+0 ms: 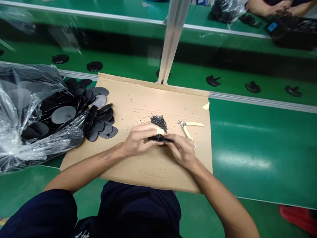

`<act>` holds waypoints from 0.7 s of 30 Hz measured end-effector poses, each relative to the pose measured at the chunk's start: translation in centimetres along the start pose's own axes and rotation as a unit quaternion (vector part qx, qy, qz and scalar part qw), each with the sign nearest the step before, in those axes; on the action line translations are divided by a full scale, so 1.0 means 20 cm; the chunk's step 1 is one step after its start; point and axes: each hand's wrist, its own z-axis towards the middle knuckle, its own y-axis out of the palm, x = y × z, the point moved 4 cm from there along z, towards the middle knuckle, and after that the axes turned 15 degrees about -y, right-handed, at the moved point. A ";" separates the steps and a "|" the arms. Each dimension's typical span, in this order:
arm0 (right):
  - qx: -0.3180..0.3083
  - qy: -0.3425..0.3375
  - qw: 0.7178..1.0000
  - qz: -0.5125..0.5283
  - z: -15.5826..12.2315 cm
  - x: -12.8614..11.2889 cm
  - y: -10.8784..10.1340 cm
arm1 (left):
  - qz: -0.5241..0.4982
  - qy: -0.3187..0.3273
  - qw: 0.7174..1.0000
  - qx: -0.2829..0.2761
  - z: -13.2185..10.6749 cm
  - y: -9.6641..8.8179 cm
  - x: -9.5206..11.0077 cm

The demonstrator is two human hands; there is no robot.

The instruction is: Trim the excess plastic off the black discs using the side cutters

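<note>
Both my hands are closed on one black plastic disc (160,140), held nearly edge-on above the cardboard. My left hand (142,138) grips its left side, with a pale yellow wrap on one fingertip. My right hand (182,148) pinches the right side of it. Between the hands a small dark part shows on the disc's upper face, partly hidden by fingers. Just beyond lies a heap of tiny black plastic bits (158,122). To the right, nippers with pale yellow handles (188,129) rest with their handles spread.
A cardboard sheet (138,168) covers the green bench (247,138). At left, black discs (99,124) spill from a clear plastic bag (17,132). Behind a metal post (170,43), black parts (213,81) sit spaced along a green surface. Another person's hands (279,8) are at the far right.
</note>
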 end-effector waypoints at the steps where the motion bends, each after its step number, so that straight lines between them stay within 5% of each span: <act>1: -0.001 -0.004 1.000 0.003 0.00 0.00 0.00 | 0.006 0.006 1.000 0.006 0.00 0.00 0.00; 10: -0.014 -0.005 1.000 0.017 0.01 0.01 0.00 | 0.010 0.035 0.999 0.033 -0.01 0.00 0.02; 21: 0.007 -0.154 0.987 -0.038 0.03 -0.04 0.00 | 0.007 0.063 0.995 0.071 -0.02 -0.01 0.05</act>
